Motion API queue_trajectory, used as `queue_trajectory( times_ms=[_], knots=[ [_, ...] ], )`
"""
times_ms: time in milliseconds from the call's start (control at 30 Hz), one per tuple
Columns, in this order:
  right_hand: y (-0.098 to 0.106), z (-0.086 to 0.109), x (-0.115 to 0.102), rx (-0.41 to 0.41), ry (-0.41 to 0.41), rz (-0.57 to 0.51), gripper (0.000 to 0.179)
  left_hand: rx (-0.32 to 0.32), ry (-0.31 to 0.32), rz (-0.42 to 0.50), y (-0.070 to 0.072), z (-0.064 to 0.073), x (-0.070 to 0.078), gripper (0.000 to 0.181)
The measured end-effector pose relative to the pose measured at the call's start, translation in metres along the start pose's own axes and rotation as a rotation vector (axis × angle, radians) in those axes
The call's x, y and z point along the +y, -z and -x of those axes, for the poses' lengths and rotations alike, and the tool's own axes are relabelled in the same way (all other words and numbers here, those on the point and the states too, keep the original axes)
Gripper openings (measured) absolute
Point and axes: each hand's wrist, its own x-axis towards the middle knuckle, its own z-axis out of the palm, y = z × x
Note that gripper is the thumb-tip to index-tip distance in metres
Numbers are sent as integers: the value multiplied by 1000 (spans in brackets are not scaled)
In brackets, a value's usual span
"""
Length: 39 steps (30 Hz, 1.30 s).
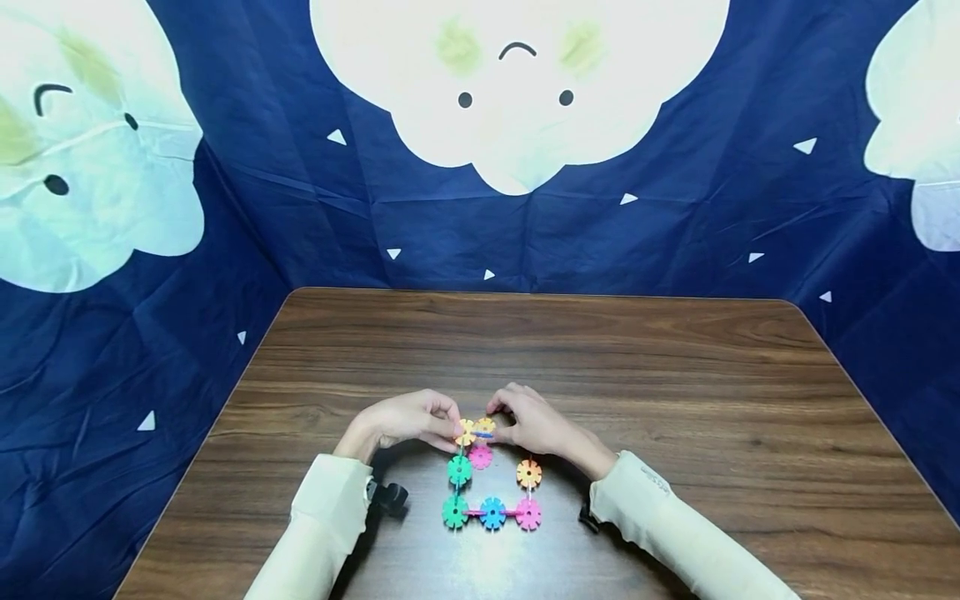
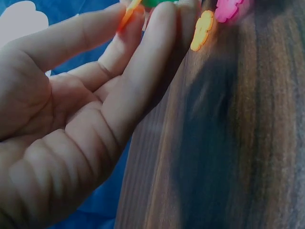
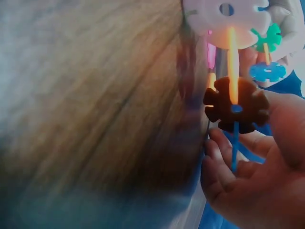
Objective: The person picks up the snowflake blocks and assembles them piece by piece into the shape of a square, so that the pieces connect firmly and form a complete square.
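Note:
Notched plastic building discs are joined into an open frame on the table. My left hand (image 1: pixel 420 421) pinches a yellow-orange disc (image 1: pixel 466 432) at the frame's upper left, its edge showing between thumb and finger in the left wrist view. From the right, my right hand (image 1: pixel 536 421) grips a blue disc (image 1: pixel 483 434), seen edge-on between the fingers in the right wrist view. Another yellow-orange disc (image 1: pixel 486 427) sits beside it. Below the hands are a pink disc (image 1: pixel 480 456) and a green disc (image 1: pixel 460 471). An orange disc (image 1: pixel 528 473) stands on the right side.
Along the near side run a green corner disc (image 1: pixel 455 512), a blue disc (image 1: pixel 492 513) and a pink corner disc (image 1: pixel 528 514), linked by pink edge-on pieces. The brown wooden table (image 1: pixel 637 350) meets a dark blue curtain (image 1: pixel 285 208) with cloud shapes at its far edge.

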Motion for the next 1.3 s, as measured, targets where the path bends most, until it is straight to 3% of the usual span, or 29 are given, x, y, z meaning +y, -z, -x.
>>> queue_trajectory(
  times_ms=[200, 333, 633, 867, 1133, 1300],
  knots=[
    [-8, -3, -1, 42, 0, 68, 25, -21, -8, -22, 1, -1, -2, 9],
    [-8, -2, -1, 48, -26, 51, 24, -11, -13, -16, 0, -1, -2, 11],
    [5, 2, 6, 73, -70, -176, 12, 66, 13, 34, 2, -2, 1, 9],
    [21, 9, 10, 106, -135, -287, 4, 116, -11, 32, 2, -2, 2, 8],
    [29, 16, 11, 20, -126, -431, 5, 122, -34, 30, 2, -4, 2, 7],
    [24, 17, 12, 4, -129, -435, 4, 120, -33, 27, 3, -6, 1, 8]
  ],
)
